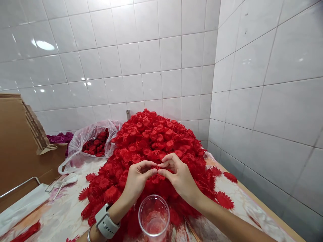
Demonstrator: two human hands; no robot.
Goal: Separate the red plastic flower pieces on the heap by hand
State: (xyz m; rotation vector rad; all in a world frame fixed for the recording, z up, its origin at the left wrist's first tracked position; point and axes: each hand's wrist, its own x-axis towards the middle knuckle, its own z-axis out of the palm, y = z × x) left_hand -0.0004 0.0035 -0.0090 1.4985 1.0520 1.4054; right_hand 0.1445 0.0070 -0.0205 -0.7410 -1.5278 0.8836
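Note:
My left hand (141, 174) and my right hand (180, 176) meet fingertip to fingertip in front of a big heap of red fringed flower heads (151, 134). Thumb and forefinger of each are pinched together on a small red flower head (158, 167), mostly covered by the fingers. Just below them stands a clear plastic cup (153, 215) with a little pinkish liquid or residue at its bottom. A watch with a pale band (107, 222) is on my left wrist.
At left, a clear plastic bag (78, 144) holds darker red flowers, with purple ones behind it. Cardboard (20, 127) rises on the far left, near a white packet (25, 208). Loose flower heads (224, 200) lie on the stained tablecloth. Tiled walls (171, 53) close off back and right.

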